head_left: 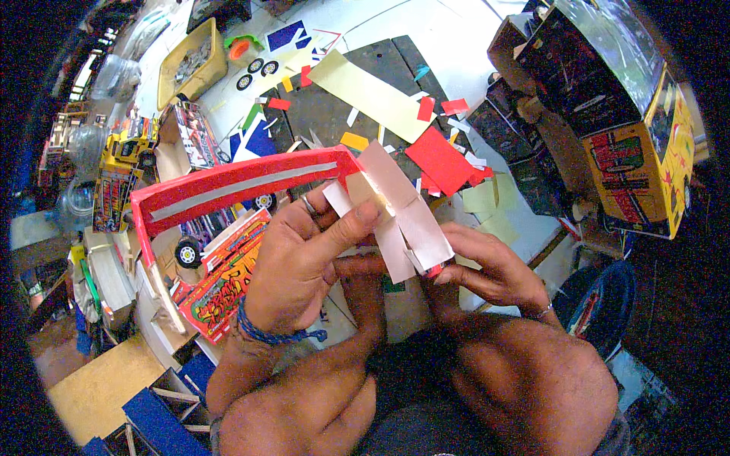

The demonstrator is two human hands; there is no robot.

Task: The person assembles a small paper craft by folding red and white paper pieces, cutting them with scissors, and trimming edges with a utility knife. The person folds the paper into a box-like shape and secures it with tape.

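Observation:
Above my knees I hold a pale pinkish sheet (414, 216) with cut slits and folded flaps. A long red frame (175, 207) with a grey stripe meets its upper left side; whether the two are fixed together I cannot tell. My left hand (293, 262) closes round the sheet's left side, its thumb pressed on the surface and a white flap (337, 197) beside it. At the lower right corner my right hand (494, 266) pinches the sheet, where a bit of red shows by the fingertips. Part of the left fingers is hidden behind the sheet.
Ahead lies a dark board (369, 64) strewn with red, white and yellow scraps, a cream sheet (372, 95) and a red piece (441, 161). Small wheels (244, 81) sit near a yellow tub (215, 57). Model trucks stand left (125, 163) and right (627, 171).

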